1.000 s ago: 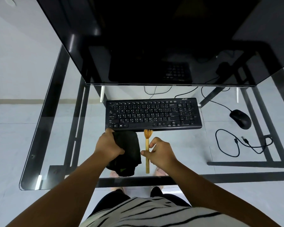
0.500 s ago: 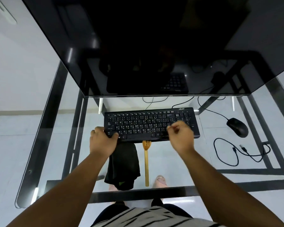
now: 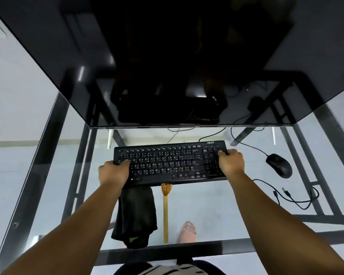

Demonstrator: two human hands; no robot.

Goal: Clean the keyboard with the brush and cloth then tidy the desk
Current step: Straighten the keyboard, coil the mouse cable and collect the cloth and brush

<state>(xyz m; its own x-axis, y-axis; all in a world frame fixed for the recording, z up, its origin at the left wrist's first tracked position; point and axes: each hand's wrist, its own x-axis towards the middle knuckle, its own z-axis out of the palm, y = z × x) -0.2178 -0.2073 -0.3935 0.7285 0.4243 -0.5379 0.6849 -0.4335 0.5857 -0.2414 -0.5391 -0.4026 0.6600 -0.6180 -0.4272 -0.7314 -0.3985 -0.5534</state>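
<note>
You have left the cloth point(image 3: 135, 215) and the brush point(image 3: 165, 211), which your hands were on a second ago, and both hands have gone to the keyboard point(image 3: 170, 162). Your left hand point(image 3: 113, 172) now grips the keyboard's left end, thumb on the keys and the other fingers curled under the edge; your right hand point(image 3: 231, 161) grips the right end the same way. The keyboard sits on the glass tabletop point(image 3: 48, 175) just below the monitor point(image 3: 167, 60). The cloth lies just near of the keyboard's left half and the brush beside it, bristles touching or tucked under the keyboard's near edge; you cannot tell which. This looks like a lift or shift of the keyboard before any brushing, so cleaning itself has not begun. Whether the keyboard is already off the glass is hard to make out. Your fingers under it are hidden. Right of the keyboard lie the mouse point(image 3: 279, 165) and a loose cable point(image 3: 292, 197), still to be tidied.
</note>
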